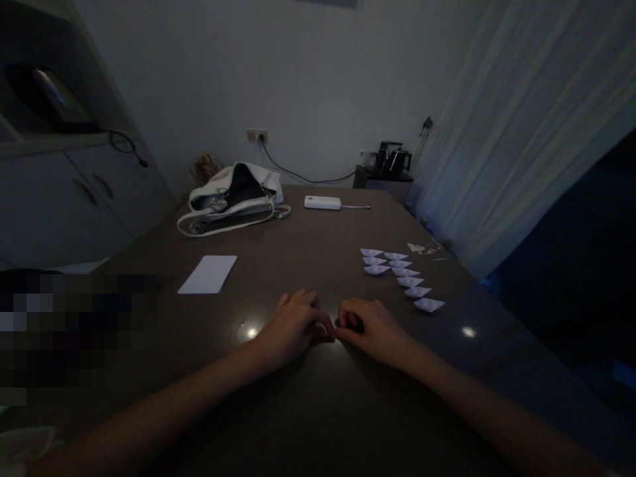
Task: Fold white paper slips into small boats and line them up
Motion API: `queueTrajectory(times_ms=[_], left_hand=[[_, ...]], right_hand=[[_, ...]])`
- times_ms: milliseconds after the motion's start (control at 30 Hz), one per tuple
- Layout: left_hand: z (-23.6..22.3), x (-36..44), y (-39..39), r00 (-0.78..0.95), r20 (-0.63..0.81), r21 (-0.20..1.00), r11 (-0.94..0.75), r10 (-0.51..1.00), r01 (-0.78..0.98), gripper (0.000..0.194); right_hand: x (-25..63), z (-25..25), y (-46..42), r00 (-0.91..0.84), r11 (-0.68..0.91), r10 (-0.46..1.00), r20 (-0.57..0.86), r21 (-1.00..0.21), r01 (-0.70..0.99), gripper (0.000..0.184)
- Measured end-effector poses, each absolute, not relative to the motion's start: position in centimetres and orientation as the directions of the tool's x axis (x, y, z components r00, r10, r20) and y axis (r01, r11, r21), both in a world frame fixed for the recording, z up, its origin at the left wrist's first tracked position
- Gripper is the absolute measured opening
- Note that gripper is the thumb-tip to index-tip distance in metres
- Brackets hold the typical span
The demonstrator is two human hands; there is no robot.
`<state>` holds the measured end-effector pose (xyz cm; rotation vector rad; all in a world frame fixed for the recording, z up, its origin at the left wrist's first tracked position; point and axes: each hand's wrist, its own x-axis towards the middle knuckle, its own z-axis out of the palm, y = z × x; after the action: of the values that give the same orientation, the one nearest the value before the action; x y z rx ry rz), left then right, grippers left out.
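Low over the dark table, my left hand [298, 324] has its index finger and thumb curled into a pinch, the other fingers bent forward. Meeting it almost tip to tip is my right hand [370, 328], its fingers curled in and its thumb pointing left. Whatever may be between the fingertips is hidden or too small to make out. A stack of white paper [209, 275] lies beyond my left hand. Past my right hand, several small folded paper boats [410, 282] sit in two rows, the closest paper boat [429, 305] slightly apart.
A white handbag [233, 195] and a white power bank [322, 203] with a short cable lie at the table's far side. Paper scraps [422, 249] are near the right edge. A curtain [477, 132] hangs at right; a kettle [398, 161] stands behind.
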<state>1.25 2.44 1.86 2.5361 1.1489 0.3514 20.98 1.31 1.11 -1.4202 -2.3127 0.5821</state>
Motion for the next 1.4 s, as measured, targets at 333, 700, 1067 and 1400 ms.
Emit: queueTrajectory(times_ms=[333, 700, 1067, 1400], left_hand=[[1.9, 0.9, 2.4, 0.65, 0.097, 0.36, -0.636, 0.754, 0.683, 0.015], [2.5, -0.6, 3.5, 0.818, 0.066, 0.412, -0.763, 0.571, 0.499, 0.023], [3.3, -1.7, 4.3, 0.866, 0.053, 0.36, -0.818, 0.498, 0.448, 0.024], [3.4, -2.4, 4.7, 0.89, 0.002, 0.372, -0.826, 0.457, 0.423, 0.027]], right_hand=[[21.2, 0.8, 1.6, -0.432, 0.377, 0.901, 0.043, -0.572, 0.729, 0.016], [20.8, 0.3, 1.4, -0.369, 0.351, 0.926, 0.075, -0.528, 0.773, 0.018], [21.6, 1.1, 1.6, -0.42, 0.34, 0.907, 0.01, -0.607, 0.719, 0.014], [22.1, 1.0, 2.3, -0.447, 0.286, 0.893, -0.055, -0.696, 0.658, 0.011]])
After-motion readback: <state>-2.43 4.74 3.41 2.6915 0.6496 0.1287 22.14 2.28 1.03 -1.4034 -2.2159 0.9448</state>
